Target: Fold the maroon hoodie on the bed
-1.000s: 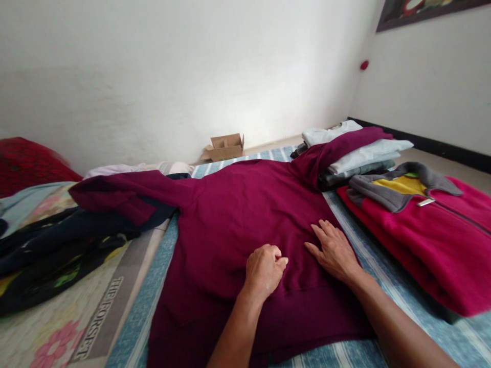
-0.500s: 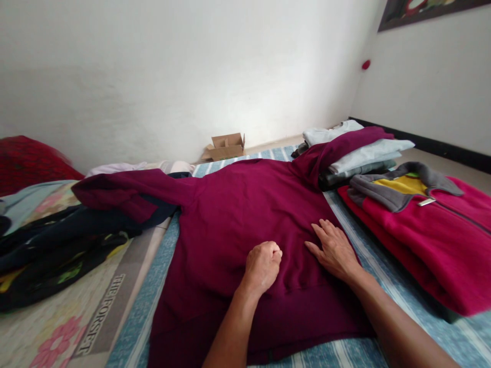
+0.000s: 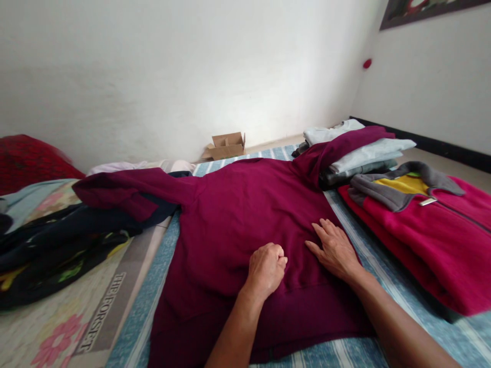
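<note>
Sweatshirt (image 3: 226, 214), maroon, broad, softly wrinkled

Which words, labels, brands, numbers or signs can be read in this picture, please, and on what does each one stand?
"THE FORSET": on the grey band of the flowered cover, at the left.
Green mark on the black clothing: too blurred to tell whether it is lettering.
I can read no other text.

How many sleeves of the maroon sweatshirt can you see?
2. On the maroon sweatshirt, one sleeve stretches left over the dark clothes; the other sleeve reaches right across the folded clothes. Neither is wholly hidden.
</note>
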`<state>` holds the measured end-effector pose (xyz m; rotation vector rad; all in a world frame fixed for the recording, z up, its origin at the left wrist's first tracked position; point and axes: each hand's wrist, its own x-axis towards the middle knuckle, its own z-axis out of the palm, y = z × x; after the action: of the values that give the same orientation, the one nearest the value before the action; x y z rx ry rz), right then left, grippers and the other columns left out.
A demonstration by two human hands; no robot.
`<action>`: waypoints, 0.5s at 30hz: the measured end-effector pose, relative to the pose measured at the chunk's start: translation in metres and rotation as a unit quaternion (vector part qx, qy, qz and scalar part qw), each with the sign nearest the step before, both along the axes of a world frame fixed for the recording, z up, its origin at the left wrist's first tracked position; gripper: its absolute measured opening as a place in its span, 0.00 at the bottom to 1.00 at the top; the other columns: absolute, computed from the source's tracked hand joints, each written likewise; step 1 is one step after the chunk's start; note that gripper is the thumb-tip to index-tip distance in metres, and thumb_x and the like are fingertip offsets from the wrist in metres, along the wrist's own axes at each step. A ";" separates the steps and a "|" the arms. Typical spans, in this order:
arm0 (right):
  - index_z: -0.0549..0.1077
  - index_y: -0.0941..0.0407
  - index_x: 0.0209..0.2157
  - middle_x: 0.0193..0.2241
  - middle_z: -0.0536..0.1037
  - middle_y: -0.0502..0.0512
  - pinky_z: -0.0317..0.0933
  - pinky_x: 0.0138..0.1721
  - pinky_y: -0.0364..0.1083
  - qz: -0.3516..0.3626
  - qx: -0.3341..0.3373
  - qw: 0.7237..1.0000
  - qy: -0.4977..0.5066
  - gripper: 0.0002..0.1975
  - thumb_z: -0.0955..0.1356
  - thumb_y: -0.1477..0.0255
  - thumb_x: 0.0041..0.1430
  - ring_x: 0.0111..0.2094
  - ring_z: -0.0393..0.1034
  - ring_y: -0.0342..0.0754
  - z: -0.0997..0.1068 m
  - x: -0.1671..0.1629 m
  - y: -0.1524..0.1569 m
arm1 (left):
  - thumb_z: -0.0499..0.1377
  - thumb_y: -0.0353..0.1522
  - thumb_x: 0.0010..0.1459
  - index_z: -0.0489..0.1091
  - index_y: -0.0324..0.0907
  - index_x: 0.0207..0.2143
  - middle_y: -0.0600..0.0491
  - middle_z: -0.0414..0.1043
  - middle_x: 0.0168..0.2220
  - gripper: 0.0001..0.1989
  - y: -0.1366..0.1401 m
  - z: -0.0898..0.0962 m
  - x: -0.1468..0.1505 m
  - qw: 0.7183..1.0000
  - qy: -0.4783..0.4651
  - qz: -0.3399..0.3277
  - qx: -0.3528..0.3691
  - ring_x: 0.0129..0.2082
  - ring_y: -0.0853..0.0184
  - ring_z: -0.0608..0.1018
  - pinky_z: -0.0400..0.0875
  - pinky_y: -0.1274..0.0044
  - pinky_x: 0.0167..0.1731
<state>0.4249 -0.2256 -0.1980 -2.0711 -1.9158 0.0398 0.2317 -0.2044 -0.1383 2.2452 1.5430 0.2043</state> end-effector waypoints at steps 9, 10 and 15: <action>0.64 0.61 0.54 0.57 0.63 0.66 0.50 0.56 0.56 -0.002 -0.002 1.000 -0.005 0.27 0.60 0.59 0.60 0.59 0.52 0.59 0.000 0.000 0.000 | 0.49 0.26 0.56 0.70 0.42 0.26 0.51 0.72 0.30 0.11 -0.001 0.000 0.002 0.998 0.052 -0.033 0.018 0.30 0.67 0.73 0.60 0.77 0.30; 0.64 0.61 0.54 0.57 0.62 0.66 0.50 0.56 0.56 -0.002 -0.004 1.000 -0.006 0.27 0.60 0.58 0.60 0.59 0.52 0.59 0.001 0.000 0.000 | 0.49 0.26 0.56 0.70 0.42 0.27 0.51 0.72 0.30 0.11 -0.001 -0.001 0.001 0.998 0.046 -0.029 0.019 0.29 0.67 0.73 0.60 0.77 0.31; 0.64 0.61 0.55 0.57 0.62 0.66 0.50 0.56 0.56 -0.001 -0.008 1.000 -0.006 0.27 0.60 0.59 0.60 0.59 0.52 0.60 0.001 0.000 0.000 | 0.49 0.26 0.56 0.69 0.41 0.25 0.51 0.72 0.29 0.11 0.003 -0.003 -0.001 1.000 -0.018 -0.007 0.016 0.29 0.68 0.72 0.60 0.77 0.31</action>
<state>0.4247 -0.2258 -0.1969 -2.0885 -1.9267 0.0420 0.2305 -0.2016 -0.1413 2.2640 1.5156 0.2648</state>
